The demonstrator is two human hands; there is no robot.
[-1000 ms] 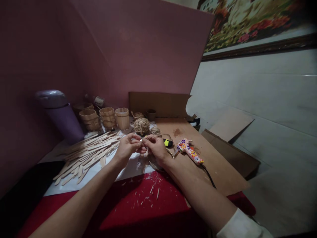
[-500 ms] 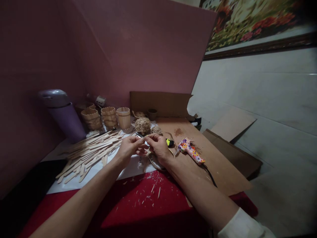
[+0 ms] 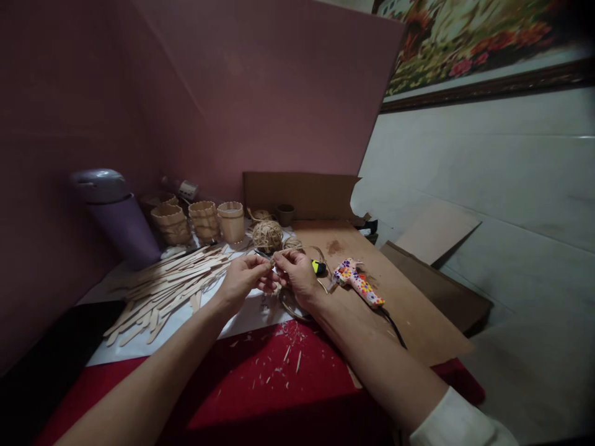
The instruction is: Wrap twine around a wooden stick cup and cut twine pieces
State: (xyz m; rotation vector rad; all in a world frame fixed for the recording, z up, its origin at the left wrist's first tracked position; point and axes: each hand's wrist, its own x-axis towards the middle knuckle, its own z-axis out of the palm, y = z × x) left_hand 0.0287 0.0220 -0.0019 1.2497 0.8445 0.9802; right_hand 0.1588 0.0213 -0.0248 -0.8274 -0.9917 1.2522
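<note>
My left hand (image 3: 244,279) and my right hand (image 3: 295,275) meet fingertip to fingertip over the table, pinching a small piece between them; it is too small and dim to name, and a thin strand of twine seems to run from it. A ball of twine (image 3: 266,235) lies just beyond the hands. Under my right hand sits a round wooden ring (image 3: 290,305) on white paper (image 3: 242,319).
A heap of wooden craft sticks (image 3: 171,285) lies left. Three small stick-built cups (image 3: 204,220) and a purple flask (image 3: 116,217) stand at the back. A flower-patterned glue gun (image 3: 357,283) rests on cardboard (image 3: 400,310) right. Wood shavings dot the red cloth (image 3: 279,384).
Both hands stay together at the same spot; the fingers have shifted slightly on the small piece. The view has barely moved.
</note>
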